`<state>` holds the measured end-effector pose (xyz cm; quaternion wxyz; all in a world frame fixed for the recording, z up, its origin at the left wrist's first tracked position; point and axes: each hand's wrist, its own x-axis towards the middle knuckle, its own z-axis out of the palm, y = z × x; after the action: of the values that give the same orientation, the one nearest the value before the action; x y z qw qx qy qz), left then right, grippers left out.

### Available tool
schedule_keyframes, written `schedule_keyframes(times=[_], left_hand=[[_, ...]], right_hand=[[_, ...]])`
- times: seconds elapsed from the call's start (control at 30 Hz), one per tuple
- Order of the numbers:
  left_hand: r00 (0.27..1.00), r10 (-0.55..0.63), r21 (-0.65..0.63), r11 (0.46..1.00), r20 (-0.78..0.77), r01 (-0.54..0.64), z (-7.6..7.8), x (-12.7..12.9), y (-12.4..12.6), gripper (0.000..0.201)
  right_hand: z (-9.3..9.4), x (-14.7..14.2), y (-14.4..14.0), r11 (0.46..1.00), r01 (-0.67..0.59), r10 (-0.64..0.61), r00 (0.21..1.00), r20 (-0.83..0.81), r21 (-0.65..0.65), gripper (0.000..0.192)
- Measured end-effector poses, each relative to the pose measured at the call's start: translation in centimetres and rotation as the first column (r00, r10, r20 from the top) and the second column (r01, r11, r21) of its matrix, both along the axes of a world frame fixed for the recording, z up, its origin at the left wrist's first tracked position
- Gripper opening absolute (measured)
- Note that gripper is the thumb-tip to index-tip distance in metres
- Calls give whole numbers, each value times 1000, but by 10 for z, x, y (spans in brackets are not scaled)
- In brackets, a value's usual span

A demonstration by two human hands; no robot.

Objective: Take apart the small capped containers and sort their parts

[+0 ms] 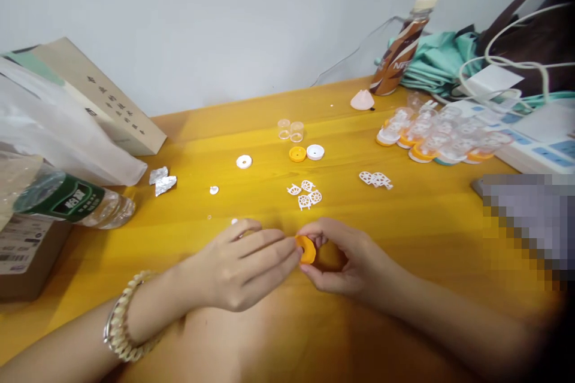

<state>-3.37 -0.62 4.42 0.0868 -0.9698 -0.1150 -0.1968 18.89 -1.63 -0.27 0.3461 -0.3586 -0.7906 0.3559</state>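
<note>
An orange round plastic cap with a hole in its middle is held up above the wooden table. My right hand pinches its rim between thumb and fingers. My left hand, fingers together and pointing right, touches the cap's left side with its fingertips; whether a small part is under them is hidden. Beyond the hands lie several white spoked plastic pieces. Farther back sit another orange cap, a white cap and clear plastic cylinders. A white disc lies to their left.
At the right are more white spoked pieces, a cluster of assembled clear-topped pieces, a power strip and a brown bottle. Crumpled foil, a water bottle and a box are at the left.
</note>
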Motion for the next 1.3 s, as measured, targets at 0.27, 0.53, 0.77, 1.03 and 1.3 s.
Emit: schedule_keyframes(times=[0.27, 0.53, 0.77, 1.03, 1.3], left_hand=[[997, -25, -109, 994, -71, 17, 9, 10, -1, 27], [938, 334, 82, 941, -94, -327, 23, -56, 66, 19], [821, 505, 188, 863, -268, -469, 6, -99, 126, 23], [830, 470, 176, 882, -300, -436, -5, -87, 125, 24], [842, 474, 203, 878, -256, -433, -10, -77, 123, 24]], right_hand=[[9, 1, 0, 998, -13, 11, 1000, -28, -63, 21], [1, 0, 0, 991, 41, -57, 990, -129, -125, 36], [4, 0, 1, 986, 83, -100, 989, -113, -141, 20], [3, 1, 1, 985, 97, -107, 992, -63, -141, 15], [3, 1, 2, 985, 95, -102, 994, -40, -141, 14]])
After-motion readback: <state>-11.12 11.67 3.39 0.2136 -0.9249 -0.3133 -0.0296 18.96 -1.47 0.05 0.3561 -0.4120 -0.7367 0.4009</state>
